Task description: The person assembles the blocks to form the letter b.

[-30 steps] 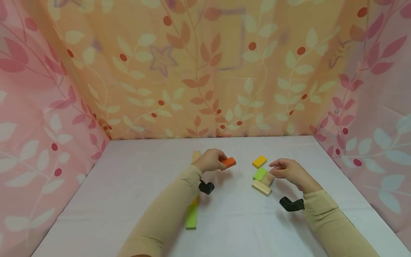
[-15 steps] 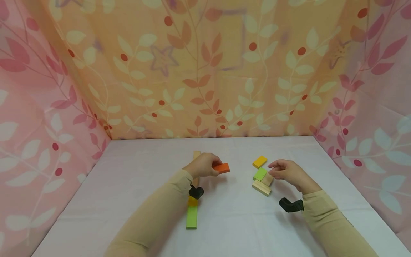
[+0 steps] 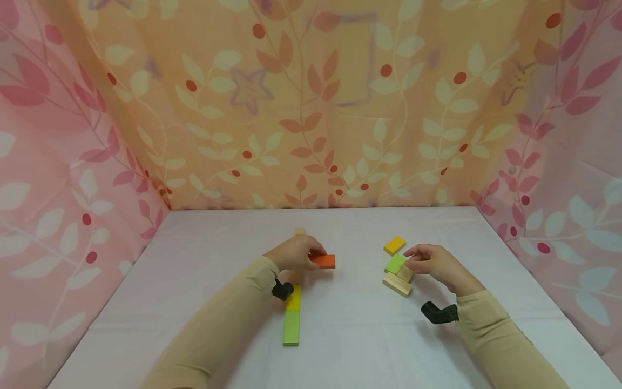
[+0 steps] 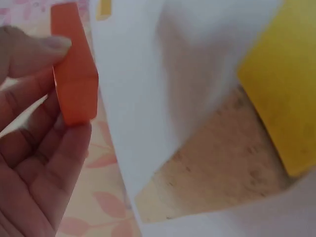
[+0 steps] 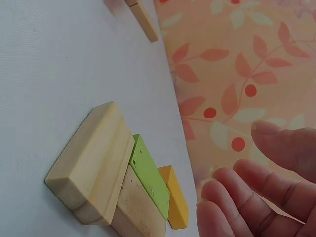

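Mid-frame, the left hand pinches an orange block. The relaxed right hand hangs near a green block, centre-right.

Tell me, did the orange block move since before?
Yes. In the head view, the orange block, held by the left hand, has moved left and a little lower, farther from the yellow block lying on the right.
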`<state>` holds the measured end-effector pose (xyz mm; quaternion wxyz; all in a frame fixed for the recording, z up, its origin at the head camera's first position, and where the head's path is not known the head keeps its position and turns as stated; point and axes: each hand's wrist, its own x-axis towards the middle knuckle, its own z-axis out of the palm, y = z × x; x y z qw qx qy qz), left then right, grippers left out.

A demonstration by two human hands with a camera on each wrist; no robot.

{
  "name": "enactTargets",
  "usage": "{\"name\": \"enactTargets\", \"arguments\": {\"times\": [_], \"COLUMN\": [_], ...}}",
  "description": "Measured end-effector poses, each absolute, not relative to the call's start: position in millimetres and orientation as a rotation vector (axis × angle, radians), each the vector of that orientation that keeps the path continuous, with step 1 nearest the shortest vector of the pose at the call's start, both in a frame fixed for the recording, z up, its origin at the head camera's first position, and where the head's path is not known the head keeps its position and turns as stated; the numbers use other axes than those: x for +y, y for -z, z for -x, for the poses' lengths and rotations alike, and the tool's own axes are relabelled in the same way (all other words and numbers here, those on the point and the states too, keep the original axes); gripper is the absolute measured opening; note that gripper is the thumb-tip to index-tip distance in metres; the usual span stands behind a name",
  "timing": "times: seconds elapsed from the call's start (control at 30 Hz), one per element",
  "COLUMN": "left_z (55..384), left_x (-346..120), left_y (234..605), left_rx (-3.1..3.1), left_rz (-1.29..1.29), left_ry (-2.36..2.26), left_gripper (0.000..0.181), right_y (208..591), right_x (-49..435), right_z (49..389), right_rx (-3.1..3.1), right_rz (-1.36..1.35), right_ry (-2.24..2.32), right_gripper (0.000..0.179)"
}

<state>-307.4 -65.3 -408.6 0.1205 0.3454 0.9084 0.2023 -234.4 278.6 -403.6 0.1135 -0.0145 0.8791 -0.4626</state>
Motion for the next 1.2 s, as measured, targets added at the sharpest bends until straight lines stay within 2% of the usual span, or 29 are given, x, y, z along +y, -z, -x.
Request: {"name": "enactTargets", "arguments": {"times": [0.23, 0.63, 1.2], "left_z": [306, 311, 317], "left_x": [-71, -73, -68], "left_y": [415, 424, 433], "left_rx": [2.591, 2.596, 2.615], "left_rz": [-0.844, -0.943, -0.946], "left_ry": [-0.549, -0.458, -0.367], "left_gripper": [0.029, 0.026, 0.022], "right_y": [406, 406, 407], "right_x": [279, 278, 278], "right_z": [235, 233, 233], "right_rx": [2.578, 2.562, 2.552], "right_rz": [0.052, 0.062, 0.066], "right_ry": [1.355, 1.369, 1.382], "right_gripper": [0.042, 0.042, 0.043]}}
